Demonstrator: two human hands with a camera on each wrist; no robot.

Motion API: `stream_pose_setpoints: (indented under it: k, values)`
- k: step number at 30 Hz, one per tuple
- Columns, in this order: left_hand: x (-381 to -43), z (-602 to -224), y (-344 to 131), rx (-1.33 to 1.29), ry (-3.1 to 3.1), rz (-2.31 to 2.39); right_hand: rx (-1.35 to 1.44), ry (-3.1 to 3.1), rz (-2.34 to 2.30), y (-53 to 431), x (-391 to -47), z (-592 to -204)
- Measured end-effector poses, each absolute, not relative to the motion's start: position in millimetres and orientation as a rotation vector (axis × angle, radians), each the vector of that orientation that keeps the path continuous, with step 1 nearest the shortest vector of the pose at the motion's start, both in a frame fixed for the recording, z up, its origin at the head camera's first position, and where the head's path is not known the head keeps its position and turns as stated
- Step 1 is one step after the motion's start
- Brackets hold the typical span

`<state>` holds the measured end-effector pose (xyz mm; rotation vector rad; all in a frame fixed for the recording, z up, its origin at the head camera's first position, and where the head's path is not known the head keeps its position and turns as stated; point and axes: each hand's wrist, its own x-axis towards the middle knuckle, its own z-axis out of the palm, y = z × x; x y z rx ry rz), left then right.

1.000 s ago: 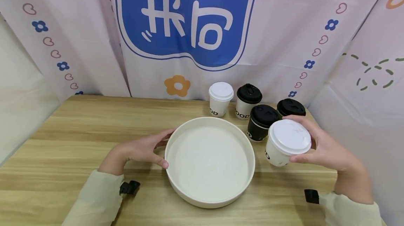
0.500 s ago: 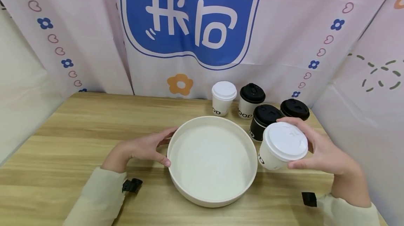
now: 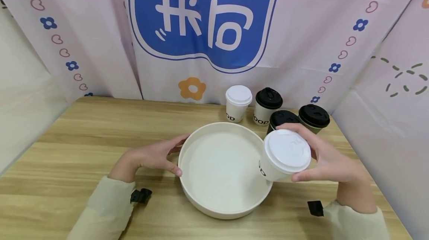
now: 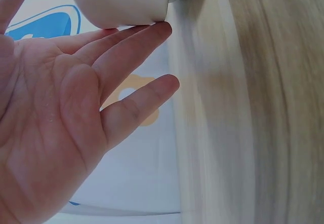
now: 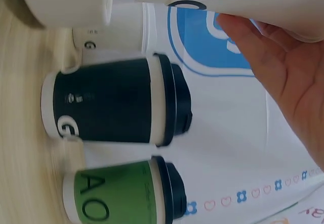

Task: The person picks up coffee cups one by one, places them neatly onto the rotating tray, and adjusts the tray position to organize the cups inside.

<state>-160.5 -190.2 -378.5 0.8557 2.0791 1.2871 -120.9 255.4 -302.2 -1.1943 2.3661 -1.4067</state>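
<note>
My right hand (image 3: 328,160) grips a white paper cup (image 3: 288,150) with a white lid. The cup hangs slightly tilted over the right rim of a round cream tray (image 3: 221,176). In the right wrist view, fingers (image 5: 243,36) lie against the cup's lettered side (image 5: 263,1). At the tray's left side rests my left hand (image 3: 151,158), its thumb by the rim. The left wrist view shows that hand (image 4: 61,102) spread, with nearly straight fingers touching the tray's outer wall (image 4: 126,1) and the little finger apart from it.
Behind the tray stand a white-lidded paper cup (image 3: 237,104) and a black-lidded white one (image 3: 267,106). Right of them are a dark cup (image 5: 109,102) and a green cup (image 5: 119,193), both black-lidded. The wooden table (image 3: 83,136) meets a printed cloth backdrop (image 3: 301,28).
My right hand has carried the white cup leftward, from beside the tray to above its right rim. The left hand has stayed at the tray's side. The head view has shifted slightly.
</note>
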Motion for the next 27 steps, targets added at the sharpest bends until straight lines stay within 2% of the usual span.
stream_pose_setpoints:
  k: [12,27]
  values:
    - [-159,-378,-189,0.824,2.095,1.279,-1.358,2.177,-1.433,228,-132,-309]
    - [-160,-378,-191,0.858,2.098,1.274,-1.409,2.031,-1.386,197,-132,-322]
